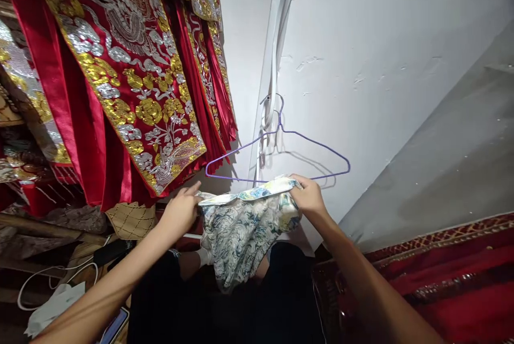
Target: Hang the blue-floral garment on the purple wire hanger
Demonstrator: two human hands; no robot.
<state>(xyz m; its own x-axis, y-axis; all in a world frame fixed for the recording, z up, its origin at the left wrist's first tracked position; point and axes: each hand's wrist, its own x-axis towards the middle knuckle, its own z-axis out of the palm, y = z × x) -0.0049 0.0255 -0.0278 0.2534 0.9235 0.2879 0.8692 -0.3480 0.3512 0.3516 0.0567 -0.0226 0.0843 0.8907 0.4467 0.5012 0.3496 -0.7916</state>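
No brand, label or readable writing anywhere that I can make out.

My left hand (pixel 181 210) is clenched on the left end of a floral cloth (pixel 241 229), fingers pinching its upper edge. My right hand (pixel 307 195) grips the right end of the same edge, fist closed around the fabric. The cloth is stretched between the two hands along its top, pale with blue-grey and yellow print, and the rest hangs down in folds below and between them, over my dark-clothed lap (pixel 225 306).

Just above the hands, a purple wire hanger (pixel 281 131) hangs on the white wall (pixel 361 38); its bottom bar runs right behind the top edge of the cloth. I cannot tell whether cloth and bar touch. A white strip (pixel 277 38) runs down the wall to the hanger's hook.

Up and to the left of my left hand, red garments with gold and silver embroidery (pixel 132 76) hang in a dense row, their lower points coming close to the left hand. Below those, left of my left forearm: a tan quilted piece (pixel 130 219), a white cable (pixel 52 271), a crumpled white rag (pixel 54 306).

To the right of my right forearm, red fabric with a patterned gold border (pixel 441 274) lies low, with a grey slanted panel (pixel 450 162) above it.
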